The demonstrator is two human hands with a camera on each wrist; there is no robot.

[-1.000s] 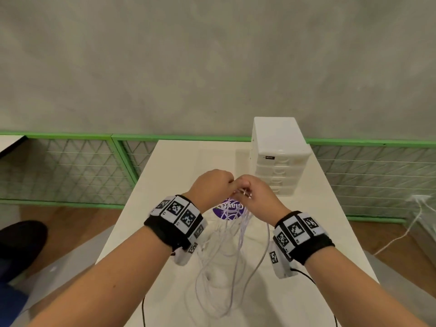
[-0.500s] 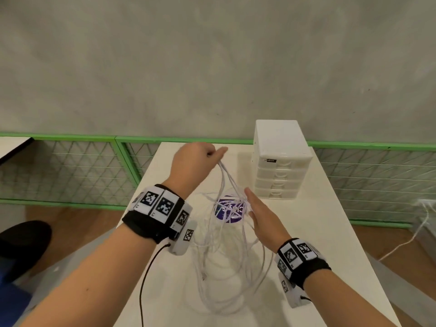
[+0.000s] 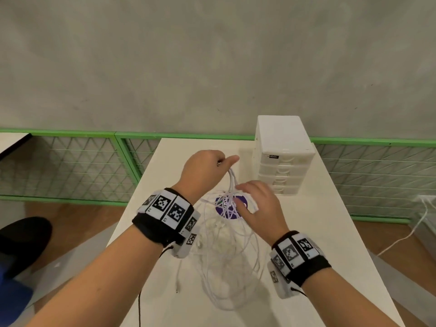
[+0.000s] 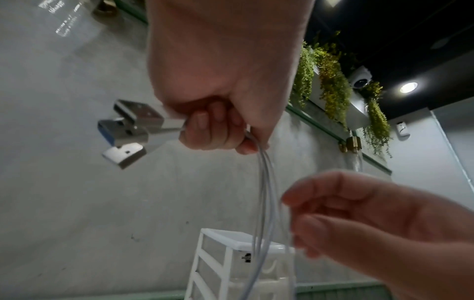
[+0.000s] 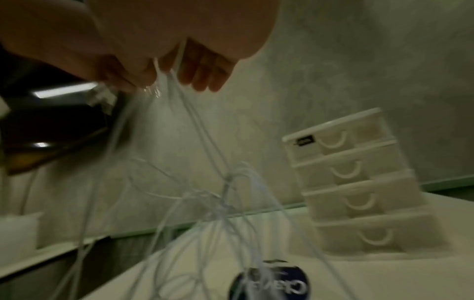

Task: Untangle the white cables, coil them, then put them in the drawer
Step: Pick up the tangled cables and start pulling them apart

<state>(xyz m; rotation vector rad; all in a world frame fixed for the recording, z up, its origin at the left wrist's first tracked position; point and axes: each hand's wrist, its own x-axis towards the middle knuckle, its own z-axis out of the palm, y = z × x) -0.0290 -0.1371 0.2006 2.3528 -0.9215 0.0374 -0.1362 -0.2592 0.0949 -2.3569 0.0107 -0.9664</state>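
White cables (image 3: 232,185) gripped by left hand (image 3: 203,173); right hand (image 3: 259,208) loosely curled, seemingly among strands; drawer unit (image 3: 284,156) behind.

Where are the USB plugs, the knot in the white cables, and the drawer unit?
USB plugs (image 4: 128,130): left wrist view, metal shells beside the left hand (image 4: 218,97).
white cables (image 3: 227,201): head view, the tangled knot.
drawer unit (image 3: 283,138): head view, its top face.

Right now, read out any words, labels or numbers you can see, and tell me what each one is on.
"abox": black label on the drawer unit; its first letters are unclear.
"Clever", roughly: purple round sticker on the table, blurred and crossed by cables.
Wristbands: square codes only; small digits unreadable.
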